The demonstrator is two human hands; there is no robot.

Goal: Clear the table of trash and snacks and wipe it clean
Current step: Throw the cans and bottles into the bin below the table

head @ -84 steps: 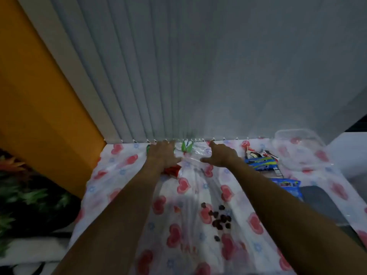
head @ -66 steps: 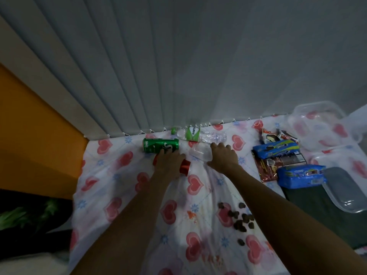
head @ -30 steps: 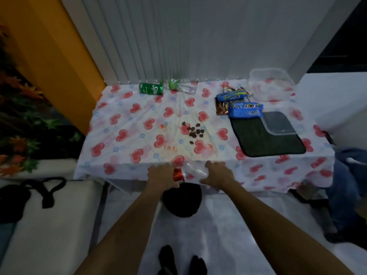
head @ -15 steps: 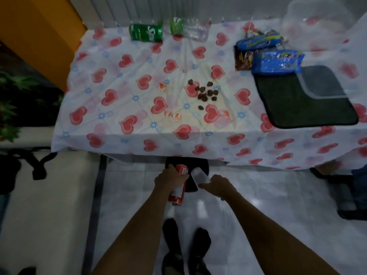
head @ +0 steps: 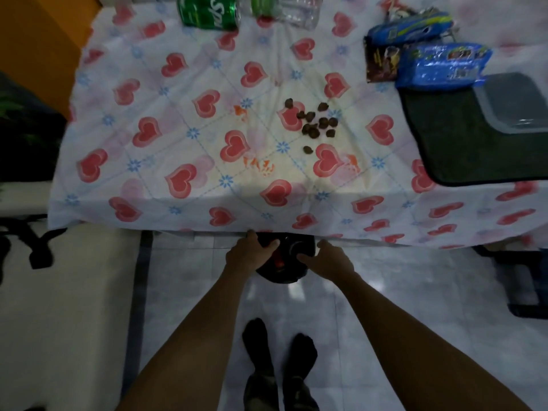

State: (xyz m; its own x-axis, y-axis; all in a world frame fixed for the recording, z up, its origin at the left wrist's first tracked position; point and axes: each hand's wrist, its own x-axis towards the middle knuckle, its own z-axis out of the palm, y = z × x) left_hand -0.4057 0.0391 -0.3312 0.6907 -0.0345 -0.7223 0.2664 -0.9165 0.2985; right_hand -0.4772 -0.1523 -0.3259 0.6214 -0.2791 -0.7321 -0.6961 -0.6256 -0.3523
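Note:
My left hand (head: 247,254) and my right hand (head: 327,260) hover over a black bin (head: 281,275) on the floor, half tucked under the table's front edge. Both hands have spread fingers and hold nothing. A bit of the red can (head: 278,264) shows inside the bin, with a faint clear cup rim (head: 296,247) beside it. On the heart-print tablecloth (head: 178,120) lie a green soda can (head: 209,11), a clear plastic bottle (head: 286,8), scattered brown snack pieces (head: 315,120), two blue snack packs (head: 441,65) and a brown packet (head: 381,63).
A dark mat (head: 474,143) with a clear plastic lid (head: 516,105) covers the table's right side. Orange stains (head: 258,167) mark the cloth. My socked feet (head: 278,366) stand on pale tiles. A white bench (head: 59,307) with a black strap (head: 26,241) is at left.
My hands carried the red can and the clear cup from the table's far edge down to the bin and let them go. My view tilted down toward the floor.

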